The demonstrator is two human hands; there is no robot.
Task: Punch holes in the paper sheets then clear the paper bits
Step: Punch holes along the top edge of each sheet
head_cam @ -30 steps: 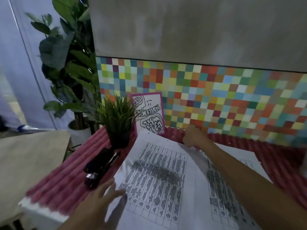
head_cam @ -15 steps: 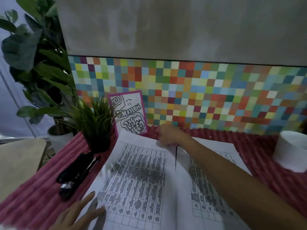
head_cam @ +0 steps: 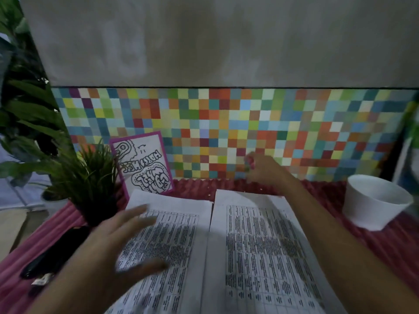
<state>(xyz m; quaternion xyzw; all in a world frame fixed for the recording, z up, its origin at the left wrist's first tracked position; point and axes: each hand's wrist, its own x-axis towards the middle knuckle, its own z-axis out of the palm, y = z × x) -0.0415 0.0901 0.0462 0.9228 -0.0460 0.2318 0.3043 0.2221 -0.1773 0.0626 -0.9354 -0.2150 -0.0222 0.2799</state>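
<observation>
Two printed paper sheets lie side by side on the red ribbed mat [head_cam: 374, 252]: the left sheet [head_cam: 172, 257] and the right sheet [head_cam: 260, 257]. My left hand [head_cam: 118, 248] hovers flat with spread fingers over the left sheet's left edge, blurred. My right hand [head_cam: 260, 168] is lifted beyond the far edge of the right sheet, fingers bunched together; whether it holds paper bits is too blurred to tell. A few tiny pale bits [head_cam: 260, 189] dot the mat near that far edge. The black hole punch [head_cam: 52, 254] lies left of the sheets.
A small potted grass plant [head_cam: 90, 184] stands at the back left beside a pink-framed drawing card [head_cam: 142, 166] leaning on the coloured tile wall. A white bowl [head_cam: 374, 202] sits at the right. A large leafy plant [head_cam: 25, 105] fills the far left.
My left hand moved up and forward over the left sheet. My right hand lifted off the sheets' far edge and shifted right. The view swung right, bringing the white bowl fully in.
</observation>
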